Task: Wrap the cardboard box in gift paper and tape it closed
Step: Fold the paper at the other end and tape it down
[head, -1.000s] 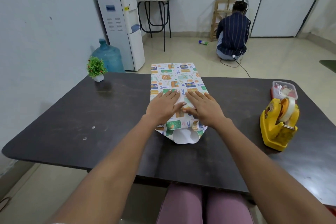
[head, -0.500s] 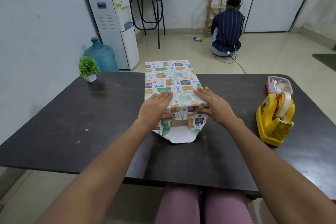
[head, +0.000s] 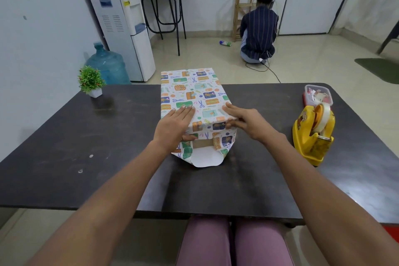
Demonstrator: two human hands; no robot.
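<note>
No words or numbers can be read anywhere. The water dispenser [head: 121, 19] at the upper left carries a small blue panel and a yellow sticker, both too small to make out. The yellow tape dispenser [head: 311, 134] at the right edge of the table has a printed picture on its side, but no lettering that can be told. The gift paper [head: 190, 93] in the middle shows only drawn presents, scissors and sprigs, with no writing.
</note>
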